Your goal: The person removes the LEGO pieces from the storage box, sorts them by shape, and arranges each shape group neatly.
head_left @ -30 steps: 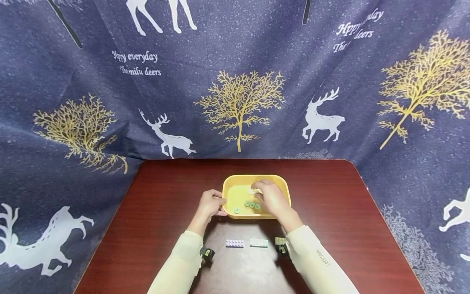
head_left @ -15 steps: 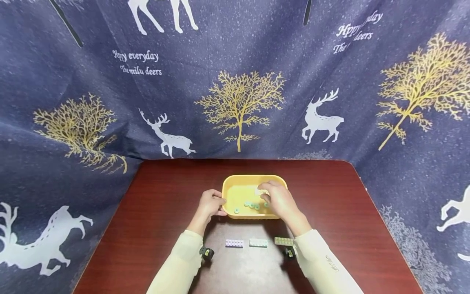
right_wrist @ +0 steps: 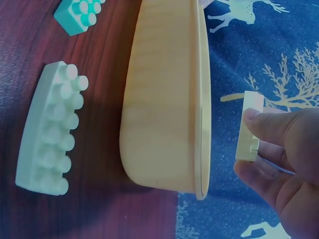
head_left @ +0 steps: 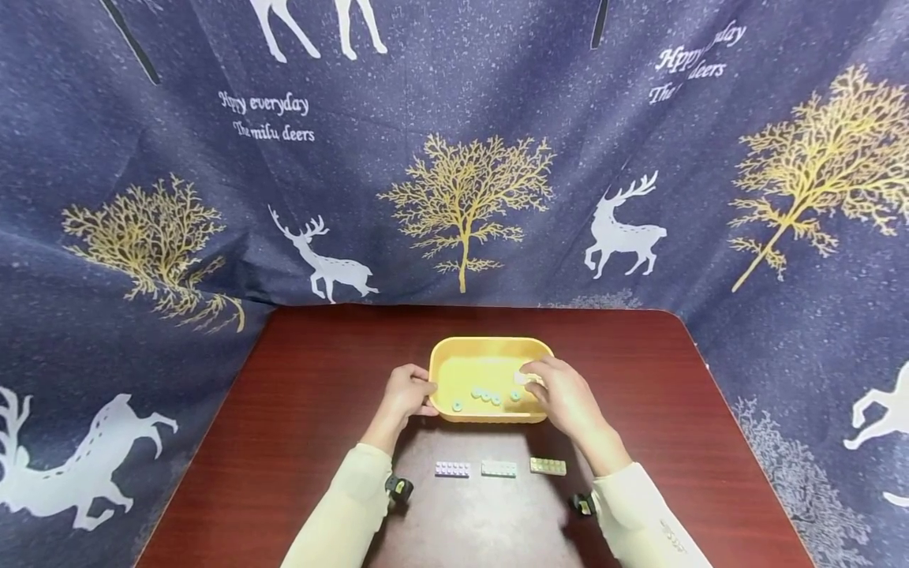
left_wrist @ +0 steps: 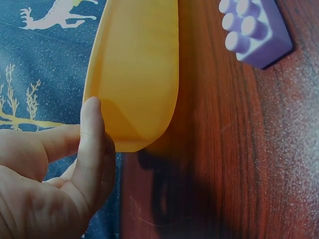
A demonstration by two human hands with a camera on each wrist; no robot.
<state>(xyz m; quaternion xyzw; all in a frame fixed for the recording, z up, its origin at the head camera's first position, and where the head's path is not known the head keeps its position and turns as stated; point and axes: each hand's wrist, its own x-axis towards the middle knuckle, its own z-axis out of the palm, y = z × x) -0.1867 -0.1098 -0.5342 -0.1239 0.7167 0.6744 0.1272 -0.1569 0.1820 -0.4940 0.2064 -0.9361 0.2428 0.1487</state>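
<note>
A yellow plastic bin [head_left: 490, 347] stands on the table, with several small green rings [head_left: 515, 395] on its floor. My left hand [head_left: 409, 391] grips the bin's left end at the rim; in the left wrist view one finger [left_wrist: 92, 129] lies along the outer edge of the wall. My right hand [head_left: 564, 393] is over the bin's right side. Between its thumb and fingers it pinches a pale cream building block [right_wrist: 245, 127], raised above rim level in the right wrist view. The fingers partly cover that block.
In front of the bin lie three studded building blocks in a row: purple [head_left: 452, 469], mint green [head_left: 499, 468] and yellow-green [head_left: 548, 466]. The reddish wooden table [head_left: 319, 379] backs onto a blue curtain [head_left: 426, 95] printed with deer and trees.
My right hand has moved to the right across the bin with the cream building block, uncovering a green ring and the yellow-green block. The left hand has stayed at the rim.
</note>
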